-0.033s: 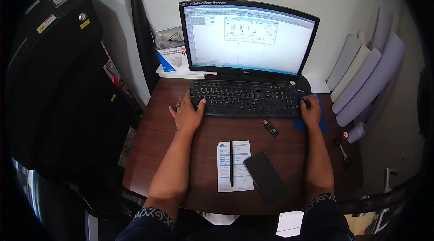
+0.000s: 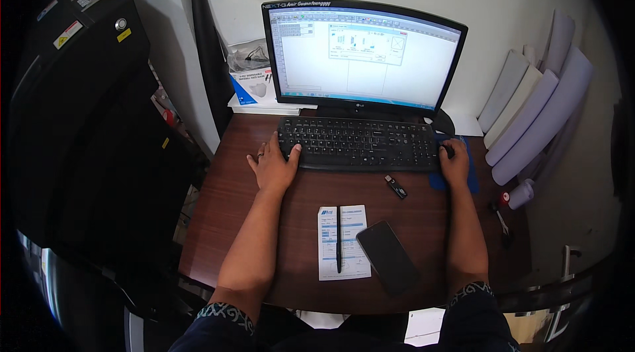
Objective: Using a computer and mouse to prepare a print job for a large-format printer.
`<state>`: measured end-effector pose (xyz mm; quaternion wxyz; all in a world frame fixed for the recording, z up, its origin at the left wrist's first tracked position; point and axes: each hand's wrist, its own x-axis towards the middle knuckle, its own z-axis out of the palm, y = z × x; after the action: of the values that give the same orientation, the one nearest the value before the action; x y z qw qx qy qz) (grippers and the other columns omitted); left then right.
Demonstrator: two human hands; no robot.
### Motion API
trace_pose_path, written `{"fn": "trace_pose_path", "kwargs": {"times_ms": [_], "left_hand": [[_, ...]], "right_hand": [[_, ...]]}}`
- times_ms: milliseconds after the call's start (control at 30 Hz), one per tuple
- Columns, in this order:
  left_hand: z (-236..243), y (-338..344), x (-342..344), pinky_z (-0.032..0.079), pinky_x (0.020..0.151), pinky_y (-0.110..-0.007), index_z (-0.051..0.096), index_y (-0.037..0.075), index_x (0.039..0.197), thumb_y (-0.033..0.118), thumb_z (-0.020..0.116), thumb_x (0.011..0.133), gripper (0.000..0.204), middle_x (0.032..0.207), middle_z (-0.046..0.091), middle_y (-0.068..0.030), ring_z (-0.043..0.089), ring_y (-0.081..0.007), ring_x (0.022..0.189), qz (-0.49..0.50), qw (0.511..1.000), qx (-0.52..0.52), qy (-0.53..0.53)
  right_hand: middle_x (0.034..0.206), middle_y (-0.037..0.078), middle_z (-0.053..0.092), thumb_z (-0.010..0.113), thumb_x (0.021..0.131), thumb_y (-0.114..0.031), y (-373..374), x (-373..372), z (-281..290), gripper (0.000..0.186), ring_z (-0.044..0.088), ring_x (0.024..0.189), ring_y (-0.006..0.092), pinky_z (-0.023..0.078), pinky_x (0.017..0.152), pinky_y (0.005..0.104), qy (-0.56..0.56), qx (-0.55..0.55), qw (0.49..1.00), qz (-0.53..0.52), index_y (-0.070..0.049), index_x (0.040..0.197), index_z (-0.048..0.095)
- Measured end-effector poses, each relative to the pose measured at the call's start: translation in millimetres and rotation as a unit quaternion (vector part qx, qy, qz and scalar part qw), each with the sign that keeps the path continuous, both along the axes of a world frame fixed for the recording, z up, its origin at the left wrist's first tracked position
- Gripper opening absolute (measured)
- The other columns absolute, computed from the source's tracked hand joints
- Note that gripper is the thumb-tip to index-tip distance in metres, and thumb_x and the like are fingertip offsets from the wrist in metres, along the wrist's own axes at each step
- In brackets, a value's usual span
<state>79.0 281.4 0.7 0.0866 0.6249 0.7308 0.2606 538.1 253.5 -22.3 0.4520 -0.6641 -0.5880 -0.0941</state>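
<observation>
My left hand [image 2: 272,163] rests with spread fingers at the left end of the black keyboard [image 2: 357,144], thumb and a fingertip touching its edge. Over on the right, my right hand [image 2: 455,165] is wrapped around a dark computer mouse [image 2: 449,152], mostly hidden under the fingers, on a blue mouse pad [image 2: 473,167]. Behind the keyboard stands a monitor [image 2: 370,78] with a small dialog window open over a mostly white page. A black USB stick [image 2: 397,187] lies just below the keyboard.
Between my forearms lie a printed paper form [image 2: 354,263] with a black pen [image 2: 339,239] on it, and a dark smartphone [image 2: 389,257]. White paper rolls [image 2: 539,120] lean at the right. A large black machine [image 2: 86,120] fills the left. A box [image 2: 253,87] stands beside the monitor.
</observation>
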Motion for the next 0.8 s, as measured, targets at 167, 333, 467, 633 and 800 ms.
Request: {"fn": "trace_pose_path", "kwargs": {"times_ms": [167, 333, 467, 633, 800], "left_hand": [[-4.6, 2.1, 0.1, 0.01, 0.119, -0.065, 0.037, 0.013, 0.153, 0.058, 0.057, 0.094, 0.077, 0.15, 0.048, -0.0203, 0.039, -0.0376, 0.144, 0.003, 1.0, 0.012, -0.013], [-7.2, 1.3, 2.0, 0.014, 0.119, -0.064, 0.044, 0.014, 0.148, 0.049, 0.061, 0.094, 0.066, 0.15, 0.047, -0.0177, 0.036, -0.0363, 0.146, -0.001, 0.997, 0.079, 0.019], [-11.4, 1.7, 8.3, 0.019, 0.119, -0.061, 0.059, 0.015, 0.127, 0.021, 0.062, 0.092, 0.036, 0.147, 0.05, -0.0125, 0.038, -0.0349, 0.144, -0.117, 0.973, 0.193, 0.05], [-6.1, -4.4, 8.1, 0.019, 0.119, -0.059, 0.06, 0.015, 0.123, 0.011, 0.057, 0.088, 0.036, 0.147, 0.05, -0.0131, 0.037, -0.0354, 0.145, -0.226, 0.958, 0.174, 0.031], [6.4, -14.0, 16.2, 0.016, 0.12, -0.059, 0.06, 0.019, 0.132, 0.016, 0.06, 0.09, 0.042, 0.151, 0.046, -0.0148, 0.033, -0.036, 0.147, -0.303, 0.94, 0.149, 0.043]], "right_hand": [[0.113, 0.017, 0.067, 0.073, 0.083, -0.014, 0.8, 2.7, -3.0, 0.02, 0.064, 0.109, 0.0363, 0.05, 0.096, 0.0424, -0.015, 0.01, 1.0, -0.004, -0.004, 0.1, 0.071], [0.112, 0.015, 0.067, 0.072, 0.083, -0.013, -0.7, -5.8, 6.0, 0.021, 0.064, 0.107, 0.0349, 0.051, 0.093, 0.0423, -0.003, -0.002, 1.0, 0.004, -0.005, 0.102, 0.07], [0.112, 0.014, 0.067, 0.072, 0.083, -0.014, -0.6, -0.5, 3.5, 0.022, 0.064, 0.106, 0.0342, 0.051, 0.092, 0.0422, -0.012, -0.004, 1.0, 0.004, -0.005, 0.103, 0.069], [0.111, 0.013, 0.067, 0.072, 0.083, -0.014, -1.3, -3.7, 3.8, 0.02, 0.065, 0.105, 0.0338, 0.051, 0.092, 0.042, 0.003, -0.014, 1.0, 0.004, -0.006, 0.101, 0.069], [0.11, 0.013, 0.067, 0.072, 0.083, -0.014, -1.1, -1.4, 2.4, 0.019, 0.065, 0.105, 0.0334, 0.051, 0.092, 0.042, -0.008, -0.01, 1.0, -0.003, -0.006, 0.101, 0.069]]}}
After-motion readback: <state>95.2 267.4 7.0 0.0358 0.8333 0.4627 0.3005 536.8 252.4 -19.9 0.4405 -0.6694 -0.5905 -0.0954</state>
